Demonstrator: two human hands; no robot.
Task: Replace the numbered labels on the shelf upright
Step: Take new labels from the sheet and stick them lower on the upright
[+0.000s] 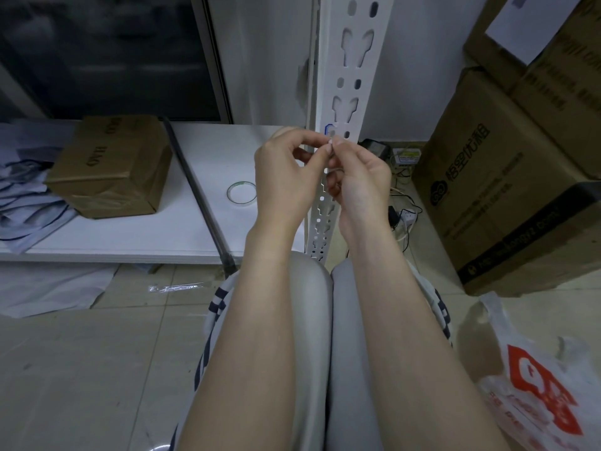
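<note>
A white slotted shelf upright rises in the middle of the view. A small label with a blue outline sits on its left edge, just above my fingers. My left hand and my right hand meet in front of the upright, fingertips pinched together on something small and pale that is too tiny to make out. My right hand's lower fingers also curl round a thin loop. A roll of clear tape lies on the white shelf board to the left of my hands.
A brown cardboard box and a dark rod lie on the board. Large cartons stack at the right, with cables and a power strip behind the upright. A printed plastic bag lies bottom right, and pale sheets far left.
</note>
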